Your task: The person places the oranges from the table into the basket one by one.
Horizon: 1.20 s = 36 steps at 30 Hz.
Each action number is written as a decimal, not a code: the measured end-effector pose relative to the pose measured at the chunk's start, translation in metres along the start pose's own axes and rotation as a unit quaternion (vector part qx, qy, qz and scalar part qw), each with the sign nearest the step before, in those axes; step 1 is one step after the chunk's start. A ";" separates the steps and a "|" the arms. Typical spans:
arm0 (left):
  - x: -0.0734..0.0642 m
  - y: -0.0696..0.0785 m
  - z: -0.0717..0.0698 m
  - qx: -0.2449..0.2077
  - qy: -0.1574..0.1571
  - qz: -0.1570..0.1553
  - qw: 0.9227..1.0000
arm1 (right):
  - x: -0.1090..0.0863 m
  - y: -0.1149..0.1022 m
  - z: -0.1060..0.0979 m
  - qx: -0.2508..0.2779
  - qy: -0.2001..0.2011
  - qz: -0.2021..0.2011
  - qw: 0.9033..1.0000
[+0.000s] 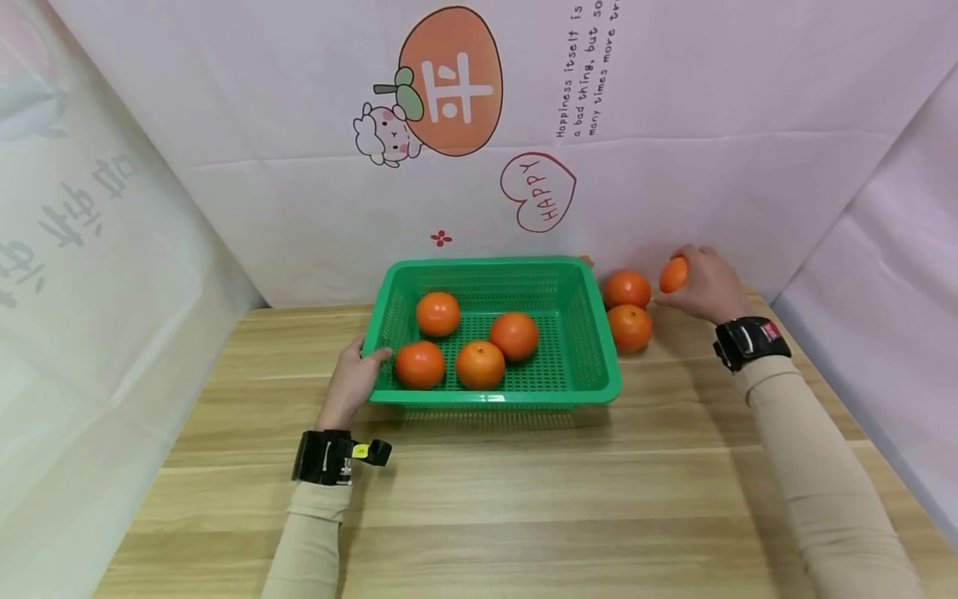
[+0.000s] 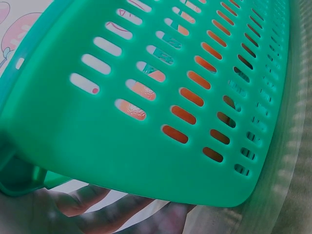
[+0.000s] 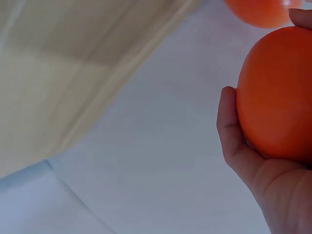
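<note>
A green plastic basket (image 1: 494,399) with slotted walls stands on the table, and several oranges (image 1: 480,364) lie in it. My left hand (image 1: 353,378) grips the basket's left rim, thumb over the top. In the left wrist view its fingers (image 2: 117,212) pass under the basket wall (image 2: 97,151). To the right of the basket, my right hand (image 1: 707,283) holds another orange (image 1: 674,274). The right wrist view shows thumb and fingers curled round this orange (image 3: 278,97). Two more oranges sit against the basket's right side, one orange (image 1: 627,289) behind the other (image 1: 629,328).
A wooden table (image 1: 479,499) extends in front of the basket. Behind it rises a white printed cloth (image 1: 299,208), close to the right hand. A small bit of something orange (image 1: 587,260) peeks out behind the basket's far right corner.
</note>
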<state>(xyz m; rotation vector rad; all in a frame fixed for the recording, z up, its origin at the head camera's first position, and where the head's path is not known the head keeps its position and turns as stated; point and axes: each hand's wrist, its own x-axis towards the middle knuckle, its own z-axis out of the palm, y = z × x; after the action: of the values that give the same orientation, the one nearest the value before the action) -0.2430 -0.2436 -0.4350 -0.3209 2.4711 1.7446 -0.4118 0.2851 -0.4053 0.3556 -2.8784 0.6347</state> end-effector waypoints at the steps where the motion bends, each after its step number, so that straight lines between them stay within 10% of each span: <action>1: 0.000 0.000 0.000 0.001 0.000 -0.001 1.000 | -0.001 -0.003 -0.001 0.002 0.003 -0.003 1.000; 36: -0.002 0.001 0.001 0.007 0.005 -0.004 1.000 | -0.008 -0.133 -0.014 -0.005 -0.042 -0.133 0.990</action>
<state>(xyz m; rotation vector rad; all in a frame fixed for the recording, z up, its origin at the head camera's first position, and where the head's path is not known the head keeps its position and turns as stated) -0.2416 -0.2422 -0.4344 -0.3393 2.4840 1.7271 -0.3667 0.1755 -0.3422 0.7653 -2.8377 0.5692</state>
